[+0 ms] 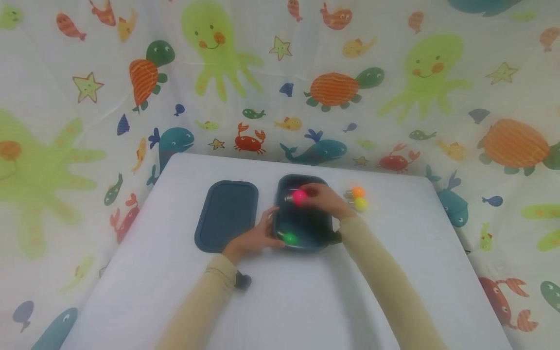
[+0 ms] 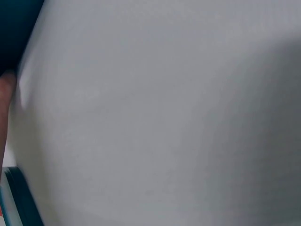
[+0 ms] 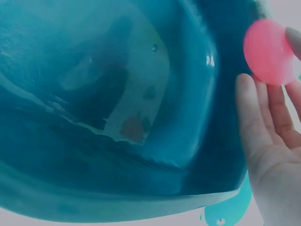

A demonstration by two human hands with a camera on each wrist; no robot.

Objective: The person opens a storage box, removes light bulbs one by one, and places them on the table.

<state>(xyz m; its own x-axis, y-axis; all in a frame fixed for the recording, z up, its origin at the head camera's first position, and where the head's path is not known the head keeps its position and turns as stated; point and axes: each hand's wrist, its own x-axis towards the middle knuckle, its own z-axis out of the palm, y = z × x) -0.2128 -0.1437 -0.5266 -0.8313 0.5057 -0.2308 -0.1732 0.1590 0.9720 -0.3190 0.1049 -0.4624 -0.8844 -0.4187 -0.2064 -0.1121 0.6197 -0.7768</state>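
Head view: a slack pinch could let the smooth pink bulb point(image 1: 300, 197) fall against the blue container point(image 1: 309, 224); the bulb lies at nine o'clock of the right hand point(image 1: 323, 197) pinching it. The left hand point(image 1: 257, 236) meets the container at eight o'clock. Left wrist view: one digit at nine o'clock; grip indeterminable. Right wrist view: bulb at twelve o'clock from the palm.

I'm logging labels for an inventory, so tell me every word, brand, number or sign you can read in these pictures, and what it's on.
None: no readable text in any view.
Tub and lid: no legible marking.
Pink bulb, green bulb, orange bulb, yellow bulb: too small or blurred to tell whether anything is printed.
Cloth: pictures, no readable words.
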